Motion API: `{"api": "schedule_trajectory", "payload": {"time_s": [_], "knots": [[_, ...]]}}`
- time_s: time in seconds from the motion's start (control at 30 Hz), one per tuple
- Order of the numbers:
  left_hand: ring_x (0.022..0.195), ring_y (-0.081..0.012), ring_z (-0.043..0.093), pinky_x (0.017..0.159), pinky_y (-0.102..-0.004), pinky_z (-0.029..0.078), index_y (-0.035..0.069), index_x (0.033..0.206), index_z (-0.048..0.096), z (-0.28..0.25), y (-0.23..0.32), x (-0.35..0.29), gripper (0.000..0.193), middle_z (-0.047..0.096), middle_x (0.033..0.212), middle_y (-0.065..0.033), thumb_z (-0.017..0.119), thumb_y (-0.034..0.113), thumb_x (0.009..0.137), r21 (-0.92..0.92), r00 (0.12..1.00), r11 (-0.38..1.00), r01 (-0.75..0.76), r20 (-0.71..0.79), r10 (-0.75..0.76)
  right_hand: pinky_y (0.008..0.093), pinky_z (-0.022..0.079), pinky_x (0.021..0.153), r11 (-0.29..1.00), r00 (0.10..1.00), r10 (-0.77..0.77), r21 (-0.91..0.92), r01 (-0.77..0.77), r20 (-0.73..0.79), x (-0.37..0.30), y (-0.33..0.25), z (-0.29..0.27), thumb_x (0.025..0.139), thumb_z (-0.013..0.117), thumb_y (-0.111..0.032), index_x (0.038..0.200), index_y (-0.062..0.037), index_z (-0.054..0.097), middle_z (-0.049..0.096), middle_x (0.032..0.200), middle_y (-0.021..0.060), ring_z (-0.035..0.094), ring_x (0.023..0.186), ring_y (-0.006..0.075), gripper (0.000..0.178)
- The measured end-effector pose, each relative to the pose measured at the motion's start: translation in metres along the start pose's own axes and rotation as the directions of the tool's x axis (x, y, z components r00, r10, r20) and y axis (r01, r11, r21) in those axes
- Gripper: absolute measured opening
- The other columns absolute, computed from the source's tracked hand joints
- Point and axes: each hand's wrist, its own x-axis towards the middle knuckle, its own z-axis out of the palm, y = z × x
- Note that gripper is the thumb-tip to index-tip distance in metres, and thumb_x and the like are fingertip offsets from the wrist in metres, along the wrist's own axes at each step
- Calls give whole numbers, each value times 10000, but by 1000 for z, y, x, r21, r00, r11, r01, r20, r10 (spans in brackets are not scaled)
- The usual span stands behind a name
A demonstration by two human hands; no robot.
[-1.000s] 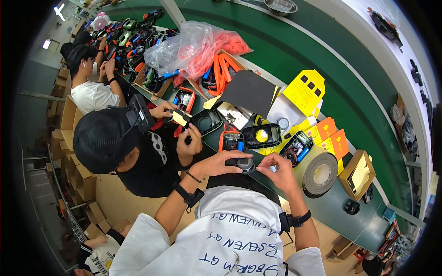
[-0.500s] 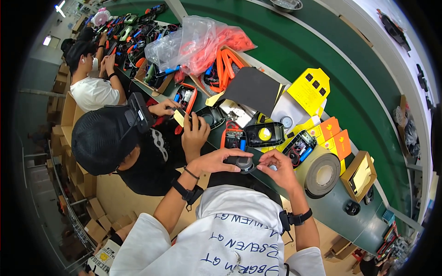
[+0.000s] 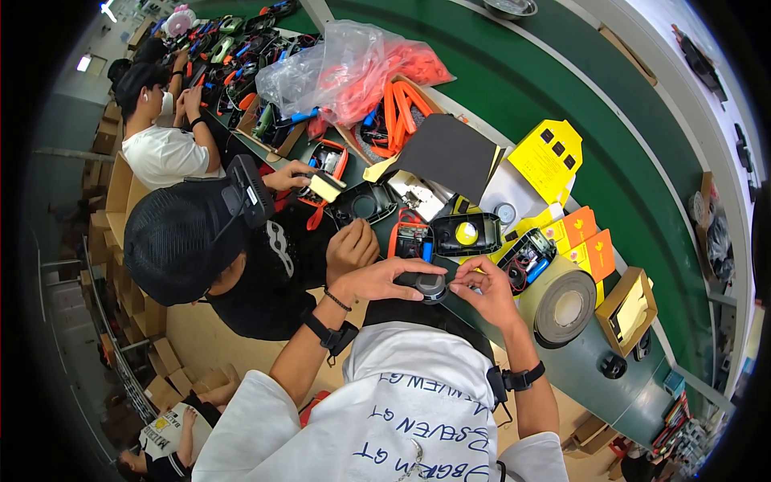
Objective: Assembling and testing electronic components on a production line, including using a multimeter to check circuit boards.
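Note:
My left hand (image 3: 384, 281) is closed around a dark plastic piece with a round grey cap (image 3: 432, 287), its thumb along the near side and fingers over the far side. At the cap's right edge my right hand (image 3: 490, 297) has thumb and fingertips pinched together; whatever is between them is too small to make out. Just beyond stand an open black housing with a yellow round sticker (image 3: 467, 234) and an orange-rimmed housing with wires and a blue cell (image 3: 413, 241). Another open housing with wiring (image 3: 527, 261) lies beyond my right hand.
A large tape roll (image 3: 564, 311) stands to the right, beside an open cardboard box (image 3: 627, 310). Yellow packaging (image 3: 546, 161) and a black flap (image 3: 446, 153) lie farther back. At left, a co-worker (image 3: 265, 241) holds a yellow-faced block (image 3: 327, 186) over the green table (image 3: 642, 386).
The co-worker's nearer hand has come away from the block and closed near my left wrist. The block has turned its yellow face into view. My own hands have barely shifted.

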Motion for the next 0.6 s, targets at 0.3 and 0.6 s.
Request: {"api": "schedule_trajectory", "payload": {"time_s": [0.3, 0.6], "knots": [[1248, -209, 556, 1105, -347, 384, 84, 1435, 536, 0, -8, 5, 588, 603, 1347, -106, 737, 130, 884, -29, 999, 999, -18, 26, 19, 260, 527, 837, 999, 999, -35, 7, 35, -36, 7, 13, 3, 815, 746, 91, 1037, -34, 565, 636, 967, 27, 667, 911, 117, 312], [1254, -167, 528, 1108, -328, 390, 50, 1438, 517, 0, -20, -3, 590, 587, 1366, -84, 732, 82, 889, -2, 995, 999, -34, -91, 34, 365, 531, 765, 731, 942, -232, -683, 3, -244, 19, -1, -14, 789, 714, 9, 1065, -17, 656, 645, 988, 124, 643, 873, 289, 283]]}}
